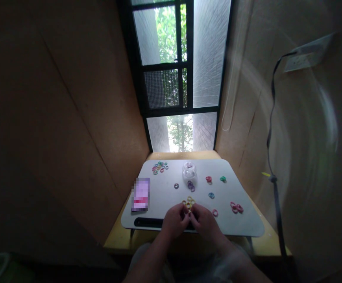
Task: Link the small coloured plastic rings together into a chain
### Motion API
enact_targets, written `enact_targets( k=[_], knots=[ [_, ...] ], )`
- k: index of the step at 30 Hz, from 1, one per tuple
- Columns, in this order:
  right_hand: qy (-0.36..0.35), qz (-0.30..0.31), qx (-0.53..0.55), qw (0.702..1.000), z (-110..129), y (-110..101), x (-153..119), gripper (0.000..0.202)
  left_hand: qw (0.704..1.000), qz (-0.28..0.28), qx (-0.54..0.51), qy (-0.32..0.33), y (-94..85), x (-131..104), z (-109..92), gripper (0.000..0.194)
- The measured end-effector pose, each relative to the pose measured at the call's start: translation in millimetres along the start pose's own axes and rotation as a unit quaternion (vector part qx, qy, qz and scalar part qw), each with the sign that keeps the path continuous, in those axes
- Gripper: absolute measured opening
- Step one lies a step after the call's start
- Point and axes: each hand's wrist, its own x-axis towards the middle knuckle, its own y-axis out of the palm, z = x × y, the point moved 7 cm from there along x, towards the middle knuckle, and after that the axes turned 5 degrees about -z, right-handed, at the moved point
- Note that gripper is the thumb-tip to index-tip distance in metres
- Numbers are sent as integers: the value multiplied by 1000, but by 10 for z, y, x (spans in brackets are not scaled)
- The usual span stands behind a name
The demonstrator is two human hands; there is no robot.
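My left hand [176,220] and my right hand [203,221] meet at the front edge of a white lap table [165,196]. Their fingers are closed in a pinch, fingertips together. A tiny pale bit shows between them, too small to name and mostly hidden by the fingers. Just beyond the fingertips lie several small yellow rings [190,201], which look like hair ties. A pink ring [215,212] is to the right of my right hand. Purple rings [191,186] lie farther off, in front of a clear plastic container [189,171].
A mixed pile of coloured rings [159,168] is at the back left, above a phone [141,194]. Red [208,179], green [223,179], blue [211,195] and pink groups [236,207] lie right. A dark slot [148,222] runs along the front edge. A cable [272,118] hangs right.
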Motion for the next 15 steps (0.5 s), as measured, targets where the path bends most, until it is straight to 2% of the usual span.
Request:
enact_targets(
  k=[15],
  knots=[
    [0,5,-9,1000,-16,13,-14,10,1000,-1,9,7,-12,-14,-35,6]
  ],
)
